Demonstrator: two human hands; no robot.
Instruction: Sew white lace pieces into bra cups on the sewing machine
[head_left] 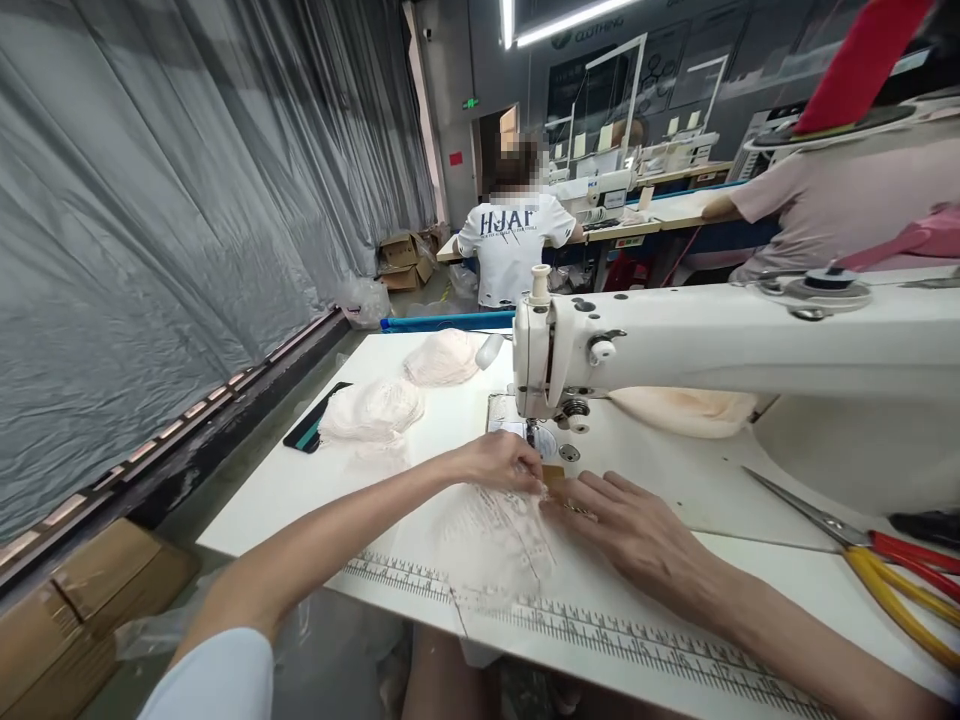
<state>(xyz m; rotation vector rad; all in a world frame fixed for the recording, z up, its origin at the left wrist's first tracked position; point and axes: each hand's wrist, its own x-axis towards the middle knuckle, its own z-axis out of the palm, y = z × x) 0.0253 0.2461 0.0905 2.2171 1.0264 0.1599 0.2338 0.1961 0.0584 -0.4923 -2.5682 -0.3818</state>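
A pale pink lace piece (487,545) lies on the table in front of the white sewing machine (637,335). My left hand (506,462) is closed, its fingers pinching the top edge of the lace just before the needle area. From the other side my right hand (619,515) bends over the same edge, thumb and fingers closed on the lace close to my left fingertips. Between the hands and the presser foot (532,435) shows a small brown-yellow piece (553,474). My fingers partly hide the lace edge.
Two piles of pale lace pieces (375,408) (444,357) sit at the table's left, one over a dark flat object (307,432). Scissors (832,520) with yellow handles lie at right. A printed ruler (600,630) runs along the front edge. Two people work ahead.
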